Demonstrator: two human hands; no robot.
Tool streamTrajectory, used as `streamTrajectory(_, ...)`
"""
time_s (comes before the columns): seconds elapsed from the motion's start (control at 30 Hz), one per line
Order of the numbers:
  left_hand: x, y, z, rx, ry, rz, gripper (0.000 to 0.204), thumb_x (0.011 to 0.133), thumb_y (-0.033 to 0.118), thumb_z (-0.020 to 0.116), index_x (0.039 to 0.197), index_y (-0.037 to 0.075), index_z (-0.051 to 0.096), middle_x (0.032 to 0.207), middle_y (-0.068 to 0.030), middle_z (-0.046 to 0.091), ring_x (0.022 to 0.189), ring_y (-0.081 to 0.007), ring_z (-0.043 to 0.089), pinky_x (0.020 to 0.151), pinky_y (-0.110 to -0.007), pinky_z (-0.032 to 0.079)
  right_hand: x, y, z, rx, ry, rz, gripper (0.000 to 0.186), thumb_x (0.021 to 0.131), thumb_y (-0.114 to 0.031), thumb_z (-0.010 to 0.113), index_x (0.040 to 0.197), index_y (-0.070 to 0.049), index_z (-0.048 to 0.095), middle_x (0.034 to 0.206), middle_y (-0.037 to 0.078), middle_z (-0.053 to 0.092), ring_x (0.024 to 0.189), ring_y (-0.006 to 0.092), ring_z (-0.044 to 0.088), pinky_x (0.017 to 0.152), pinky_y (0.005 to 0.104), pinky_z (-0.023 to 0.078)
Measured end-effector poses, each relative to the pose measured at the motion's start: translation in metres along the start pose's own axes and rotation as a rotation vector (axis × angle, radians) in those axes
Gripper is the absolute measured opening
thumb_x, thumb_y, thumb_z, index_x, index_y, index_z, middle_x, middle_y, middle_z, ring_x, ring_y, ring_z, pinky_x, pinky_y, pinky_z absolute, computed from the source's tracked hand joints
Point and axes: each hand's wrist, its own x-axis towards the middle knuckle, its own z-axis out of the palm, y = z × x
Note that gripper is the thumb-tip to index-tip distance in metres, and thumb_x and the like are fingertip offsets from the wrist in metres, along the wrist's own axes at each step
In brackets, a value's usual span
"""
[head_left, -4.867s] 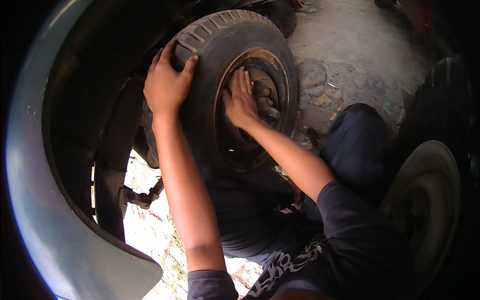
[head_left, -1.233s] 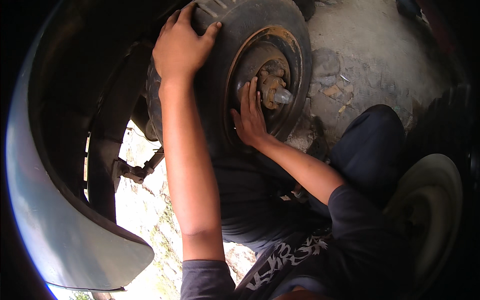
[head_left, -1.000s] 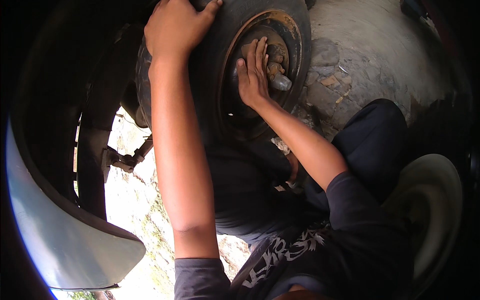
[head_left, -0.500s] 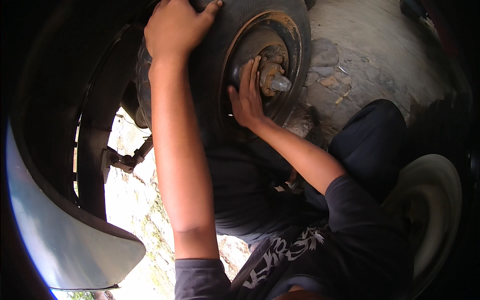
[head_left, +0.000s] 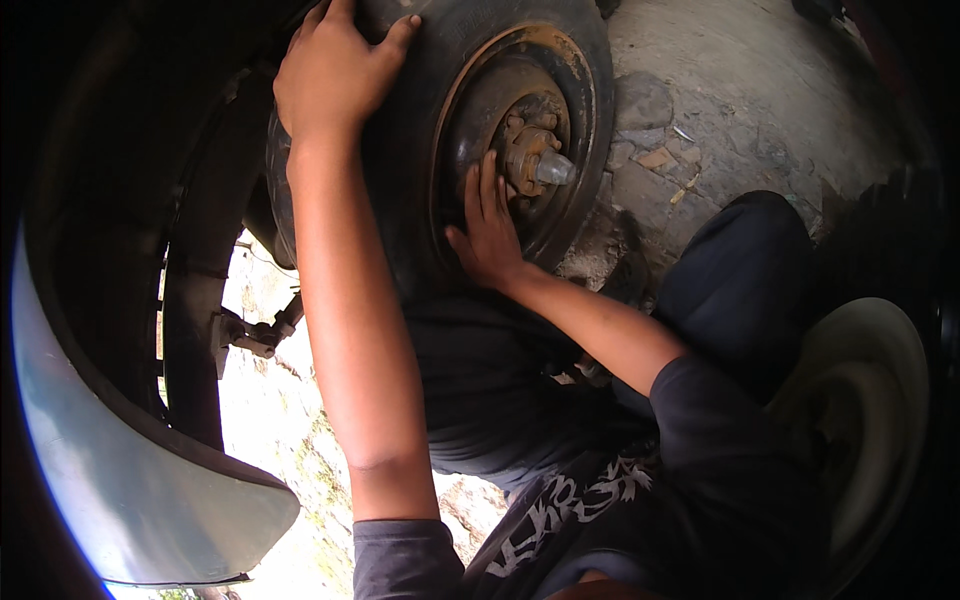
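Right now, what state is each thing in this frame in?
Tyre: upright on the hub, under the wheel arch.
Rusty rim: dirty, hub cap in place at its centre.
Left hand: fingers spread, pressed on the tyre's tread.
Right hand: flat against the rim, grasping nothing.
Blue fender: arched beside the tyre.
Pale spare rim: standing apart at right.

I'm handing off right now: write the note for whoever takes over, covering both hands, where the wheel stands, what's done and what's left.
Left hand: open, palm spread on the tread at the top of the worn black rubber tyre, steadying it.
Right hand: open, fingers flat on the rusty steel wheel rim, just below the rusty hub with its grey pointed centre cap.
Position: wheel sits over the hub, under the pale blue mudguard.
Done: wheel is on the hub.
Left: whether any nuts are on the studs cannot be told; check them. No tool is in view.
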Motion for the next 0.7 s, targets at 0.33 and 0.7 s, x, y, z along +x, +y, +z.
streamTrajectory(0.33, 0.006, -0.042, 0.025, 0.045, 0.007, 0.043, 0.08, 0.09, 0.071, 0.073, 0.156, 0.027, 0.061, 0.153, -0.0101, 0.066, 0.141, -0.0332, 0.064, 0.112, -0.05, 0.053, 0.037, -0.009, -0.017, 0.031, 0.037, -0.039, 0.094, 0.105, -0.037, 0.066, 0.169, 0.011, 0.016, 0.176, 0.041, 0.005, 0.164, 0.0555, 0.013, 0.133, 0.062, 0.021)
streamTrajectory(0.7, 0.006, -0.041, 0.027, 0.081, 0.005, 0.018, 0.081, 0.089, 0.071, 0.075, 0.156, 0.026, 0.062, 0.152, -0.0103, 0.067, 0.14, -0.0338, 0.065, 0.112, -0.051, 0.053, -0.02, 0.001, 0.006, 0.041, -0.061, -0.127, 0.094, 0.109, -0.057, 0.052, 0.169, 0.01, 0.023, 0.176, 0.038, 0.014, 0.165, 0.0548, 0.016, 0.133, 0.0598, 0.025)
